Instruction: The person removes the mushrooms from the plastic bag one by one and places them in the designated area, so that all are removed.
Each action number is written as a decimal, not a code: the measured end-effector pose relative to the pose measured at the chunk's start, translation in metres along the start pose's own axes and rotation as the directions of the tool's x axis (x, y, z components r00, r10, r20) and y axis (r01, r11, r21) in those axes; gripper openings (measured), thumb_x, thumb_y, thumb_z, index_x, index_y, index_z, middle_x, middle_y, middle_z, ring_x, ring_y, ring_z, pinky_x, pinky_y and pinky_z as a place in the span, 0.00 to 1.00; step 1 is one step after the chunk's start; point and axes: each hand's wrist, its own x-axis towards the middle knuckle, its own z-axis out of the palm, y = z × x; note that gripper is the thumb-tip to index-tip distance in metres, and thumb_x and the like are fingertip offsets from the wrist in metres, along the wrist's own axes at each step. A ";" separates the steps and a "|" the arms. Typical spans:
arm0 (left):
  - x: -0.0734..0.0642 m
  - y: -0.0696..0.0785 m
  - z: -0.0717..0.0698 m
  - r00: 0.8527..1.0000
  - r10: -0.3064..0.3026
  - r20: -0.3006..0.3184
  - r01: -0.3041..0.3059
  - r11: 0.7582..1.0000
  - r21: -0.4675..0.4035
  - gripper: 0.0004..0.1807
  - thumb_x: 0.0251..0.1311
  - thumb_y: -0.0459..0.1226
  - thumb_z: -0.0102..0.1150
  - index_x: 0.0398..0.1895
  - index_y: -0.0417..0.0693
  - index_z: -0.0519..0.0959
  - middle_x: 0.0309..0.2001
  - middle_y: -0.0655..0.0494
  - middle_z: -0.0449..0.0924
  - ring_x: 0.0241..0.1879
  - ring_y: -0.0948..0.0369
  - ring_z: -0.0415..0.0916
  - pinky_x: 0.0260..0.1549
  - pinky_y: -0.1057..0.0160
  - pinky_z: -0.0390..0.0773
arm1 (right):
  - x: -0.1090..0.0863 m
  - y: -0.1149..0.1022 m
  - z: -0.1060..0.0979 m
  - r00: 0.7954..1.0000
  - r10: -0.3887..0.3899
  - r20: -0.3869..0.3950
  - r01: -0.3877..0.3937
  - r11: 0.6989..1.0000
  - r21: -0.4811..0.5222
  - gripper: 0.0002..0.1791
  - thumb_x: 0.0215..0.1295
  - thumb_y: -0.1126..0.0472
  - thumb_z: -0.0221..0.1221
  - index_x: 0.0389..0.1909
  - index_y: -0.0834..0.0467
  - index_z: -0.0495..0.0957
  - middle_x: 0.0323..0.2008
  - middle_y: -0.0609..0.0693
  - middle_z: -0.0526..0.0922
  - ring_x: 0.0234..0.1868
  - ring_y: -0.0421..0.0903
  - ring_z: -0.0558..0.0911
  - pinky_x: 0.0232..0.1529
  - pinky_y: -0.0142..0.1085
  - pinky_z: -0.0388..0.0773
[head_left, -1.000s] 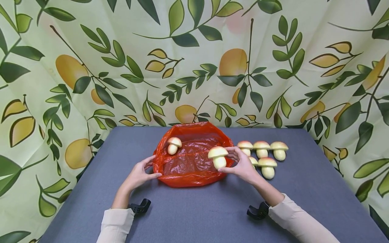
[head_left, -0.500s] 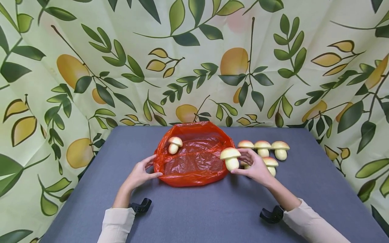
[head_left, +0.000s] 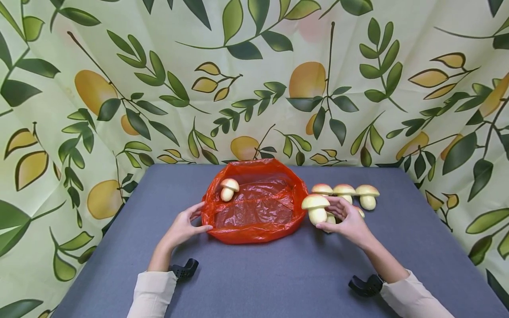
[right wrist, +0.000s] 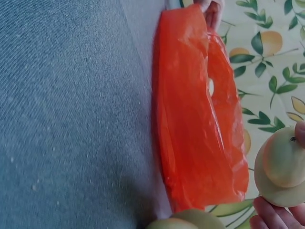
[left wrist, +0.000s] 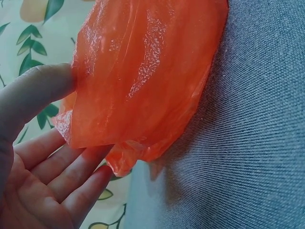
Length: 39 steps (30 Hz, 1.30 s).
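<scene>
A red plastic bag (head_left: 250, 234) lies with its wide mouth facing me, and one toy mushroom (head_left: 228, 190) sits inside at its left. My left hand (head_left: 184, 225) holds the bag's left side; in the left wrist view the thumb (left wrist: 45, 86) and fingers are on either side of its corner. To the right of the bag, my right hand (head_left: 347, 221) grips another toy mushroom (head_left: 316, 210) between thumb and fingers. That mushroom (right wrist: 281, 162) also appears at the right edge of the right wrist view.
Several more toy mushrooms (head_left: 367, 196) stand on the grey table (head_left: 254, 282) behind and beside my right hand, partly hidden by it. A leaf-patterned cloth (head_left: 254, 88) hangs behind the table. Each wrist wears a black camera mount (head_left: 184, 269).
My right hand has moved right with its mushroom, from over the bag's right part to just outside the rim. The left hand and the mushroom inside the bag stay put.
</scene>
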 end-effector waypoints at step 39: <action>0.001 -0.002 0.001 1.000 -0.012 -0.010 0.012 1.000 -0.022 0.42 0.51 0.36 0.71 0.68 0.33 0.63 0.62 0.31 0.72 0.63 0.36 0.70 0.63 0.41 0.71 | -0.016 0.016 -0.056 0.995 0.021 -0.093 -0.030 0.995 -0.091 0.35 0.46 0.75 0.70 0.58 0.62 0.68 0.42 0.20 0.76 0.44 0.18 0.76 0.46 0.13 0.75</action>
